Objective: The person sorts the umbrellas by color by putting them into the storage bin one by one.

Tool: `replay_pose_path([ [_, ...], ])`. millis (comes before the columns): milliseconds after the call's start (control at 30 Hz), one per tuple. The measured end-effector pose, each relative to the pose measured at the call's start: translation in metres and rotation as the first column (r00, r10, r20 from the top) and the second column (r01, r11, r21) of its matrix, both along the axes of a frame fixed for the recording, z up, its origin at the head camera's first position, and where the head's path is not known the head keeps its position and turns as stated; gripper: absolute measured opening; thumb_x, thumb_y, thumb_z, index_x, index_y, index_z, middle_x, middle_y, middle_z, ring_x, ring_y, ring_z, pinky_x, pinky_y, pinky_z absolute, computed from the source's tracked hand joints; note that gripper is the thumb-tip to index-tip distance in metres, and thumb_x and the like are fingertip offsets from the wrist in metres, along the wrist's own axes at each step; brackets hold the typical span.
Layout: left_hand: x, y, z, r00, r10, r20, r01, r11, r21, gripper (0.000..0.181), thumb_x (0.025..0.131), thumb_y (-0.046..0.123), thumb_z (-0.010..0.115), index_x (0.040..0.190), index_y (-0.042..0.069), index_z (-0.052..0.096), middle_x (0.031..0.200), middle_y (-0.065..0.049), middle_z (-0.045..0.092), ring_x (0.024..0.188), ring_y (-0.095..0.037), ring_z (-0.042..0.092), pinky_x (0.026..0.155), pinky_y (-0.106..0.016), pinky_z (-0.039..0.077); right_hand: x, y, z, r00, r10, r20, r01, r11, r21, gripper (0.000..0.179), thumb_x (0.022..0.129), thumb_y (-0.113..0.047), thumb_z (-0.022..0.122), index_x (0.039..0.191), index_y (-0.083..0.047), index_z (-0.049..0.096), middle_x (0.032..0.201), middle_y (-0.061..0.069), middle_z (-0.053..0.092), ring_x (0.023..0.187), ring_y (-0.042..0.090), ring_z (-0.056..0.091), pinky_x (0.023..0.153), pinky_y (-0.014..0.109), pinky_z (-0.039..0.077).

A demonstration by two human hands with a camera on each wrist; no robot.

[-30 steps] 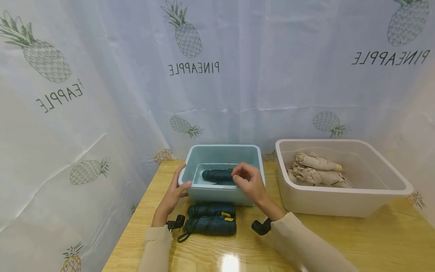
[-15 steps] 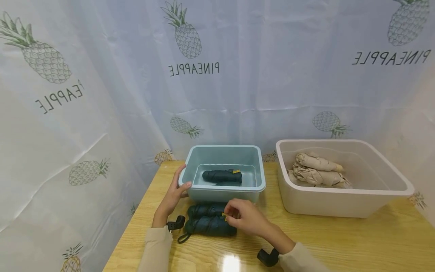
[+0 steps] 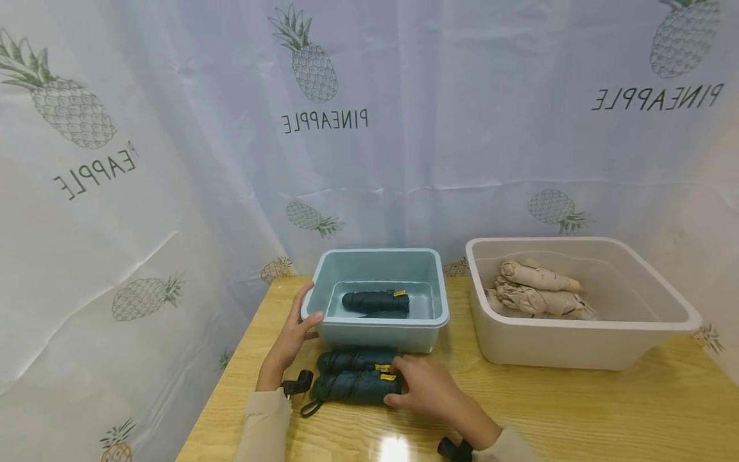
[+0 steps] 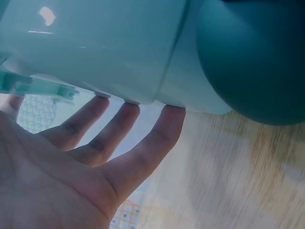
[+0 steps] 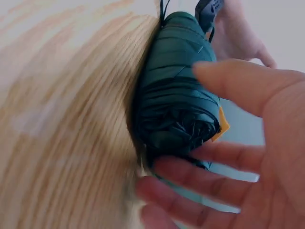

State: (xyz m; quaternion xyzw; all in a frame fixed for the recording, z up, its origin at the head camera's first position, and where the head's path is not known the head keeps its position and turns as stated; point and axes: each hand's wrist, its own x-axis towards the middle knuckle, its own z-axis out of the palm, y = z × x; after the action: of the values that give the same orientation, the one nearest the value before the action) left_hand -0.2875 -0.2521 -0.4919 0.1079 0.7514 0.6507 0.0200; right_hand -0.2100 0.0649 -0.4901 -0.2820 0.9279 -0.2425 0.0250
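Note:
Two dark green folded umbrellas lie side by side in front of the blue bin (image 3: 381,333): a front umbrella (image 3: 346,389) with a wrist loop at its left end and a back umbrella (image 3: 346,361). Both carry a yellow tag near the right end. My right hand (image 3: 427,388) is at those right ends, thumb over the front umbrella (image 5: 178,90) and fingers spread beside its rolled end in the right wrist view. My left hand (image 3: 291,333) steadies the bin's front left corner, fingertips against its outer wall (image 4: 105,52) in the left wrist view.
Inside the blue bin lie dark folded umbrellas (image 3: 375,301), one with a yellow tag. To the right stands a larger whitish bin (image 3: 577,343) with beige folded umbrellas (image 3: 537,276). A pineapple-print curtain (image 3: 404,160) hangs behind the wooden table (image 3: 548,410).
My right hand has come from over the blue bin down to the umbrellas on the table, touched a yellow tag, then spread round their right ends. My left hand stays at the bin.

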Motion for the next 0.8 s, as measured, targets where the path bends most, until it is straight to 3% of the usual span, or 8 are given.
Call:
replay_pose_path([
  [200,0.002,-0.002,0.000,1.000,0.002,0.000,-0.002,1.000,0.002,0.072,0.103,0.025,0.056,0.162,0.039,0.016,0.169,-0.012,0.005,0.141,-0.051,0.040,0.097,-0.063,0.052,0.006,-0.006,-0.004,0.998,-0.006,0.068,0.002,0.998,0.068,0.061,0.079,-0.055,0.082,0.120,-0.013,0.069,0.100,0.000,0.073,0.079,0.012,0.063,0.064,0.034,0.048],
  [467,-0.001,-0.002,-0.001,1.000,-0.001,0.002,0.001,1.000,-0.004,0.072,0.103,0.026,0.056,0.161,0.040,0.016,0.169,-0.011,0.005,0.142,-0.052,0.039,0.097,-0.064,0.051,0.011,-0.014,-0.009,1.000,-0.019,0.012,0.017,0.994,0.106,0.060,0.076,-0.052,0.083,0.120,-0.014,0.071,0.107,0.001,0.071,0.084,0.017,0.066,0.065,0.036,0.049],
  [800,-0.002,-0.002,0.000,1.000,0.001,-0.008,-0.001,1.000,-0.018,0.072,0.102,0.028,0.056,0.161,0.040,0.016,0.169,-0.011,0.005,0.142,-0.052,0.038,0.098,-0.065,0.051,0.013,-0.016,-0.009,1.000,-0.004,0.022,0.002,0.996,0.087,0.063,0.078,-0.055,0.082,0.124,-0.013,0.070,0.111,0.004,0.070,0.084,0.015,0.063,0.066,0.035,0.049],
])
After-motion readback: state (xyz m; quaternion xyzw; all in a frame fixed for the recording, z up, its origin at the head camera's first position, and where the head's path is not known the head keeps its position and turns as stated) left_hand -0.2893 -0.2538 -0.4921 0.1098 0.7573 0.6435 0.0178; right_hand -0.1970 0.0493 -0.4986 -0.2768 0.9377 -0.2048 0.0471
